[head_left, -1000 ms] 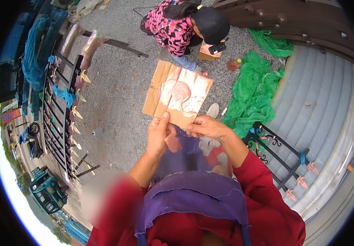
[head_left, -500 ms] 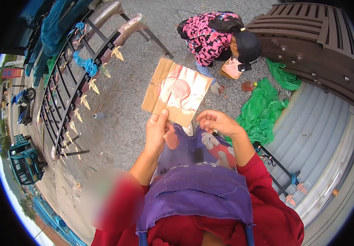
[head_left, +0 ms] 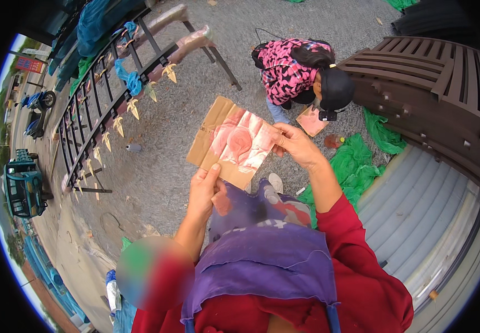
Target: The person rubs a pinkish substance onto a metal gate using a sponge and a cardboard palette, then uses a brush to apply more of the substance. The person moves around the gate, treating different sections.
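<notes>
A creased piece of cardboard (head_left: 206,141) is held up in front of me, tilted, with a glossy pink, paint-like smear (head_left: 240,140) over its middle. My left hand (head_left: 200,191) is closed on its lower left edge, thumb on top. Below those fingers shows a small reddish pad (head_left: 222,203), apparently tucked in the same hand. My right hand (head_left: 300,147) pinches the cardboard's right edge; its fingertips are partly hidden behind it. My purple apron (head_left: 262,258) lies below both hands.
A crouching person (head_left: 293,66) in a pink-and-black top works ahead by a pink-smeared cardboard piece (head_left: 312,121). On the left stands a black metal railing (head_left: 104,105) with gold spear tips. Green sheeting (head_left: 354,164) and brown slatted panels (head_left: 418,94) are at the right.
My right hand has moved to the cardboard's right edge and taken hold of it. The cardboard has shifted slightly down and left in view, with my left hand still on it.
</notes>
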A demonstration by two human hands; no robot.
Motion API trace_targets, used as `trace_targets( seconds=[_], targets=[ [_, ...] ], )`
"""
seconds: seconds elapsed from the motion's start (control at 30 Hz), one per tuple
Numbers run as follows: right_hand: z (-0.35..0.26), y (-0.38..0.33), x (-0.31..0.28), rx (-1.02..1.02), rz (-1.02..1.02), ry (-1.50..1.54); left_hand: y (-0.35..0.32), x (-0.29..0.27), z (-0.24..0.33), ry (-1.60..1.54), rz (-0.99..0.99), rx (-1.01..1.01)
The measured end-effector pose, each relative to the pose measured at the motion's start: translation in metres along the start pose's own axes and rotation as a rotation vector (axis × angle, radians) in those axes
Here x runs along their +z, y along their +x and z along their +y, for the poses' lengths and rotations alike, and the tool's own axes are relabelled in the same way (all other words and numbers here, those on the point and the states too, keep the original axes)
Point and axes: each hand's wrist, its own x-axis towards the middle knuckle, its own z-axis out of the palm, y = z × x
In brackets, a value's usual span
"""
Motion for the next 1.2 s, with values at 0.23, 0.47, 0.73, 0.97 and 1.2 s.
trace_targets(
  seconds=[0.23,0.47,0.73,0.97,1.2],
  targets=[
    [-0.007,-0.022,-0.035,-0.090,-0.266,0.091,-0.024,0.014,-0.012,-0.135,0.093,0.044],
    [-0.019,-0.020,-0.030,-0.092,-0.597,0.448,-0.050,0.008,-0.017,-0.204,0.239,0.074],
    [-0.013,0.005,0.026,-0.016,-0.682,0.194,-0.081,-0.035,-0.033,-0.344,0.324,0.117],
    [0.010,0.015,0.124,0.066,-0.682,0.088,-0.115,-0.105,-0.046,-0.367,0.395,0.171],
    [0.037,0.031,0.226,0.010,-0.488,0.210,-0.176,-0.228,-0.074,-0.520,0.593,0.271]
  ],
)
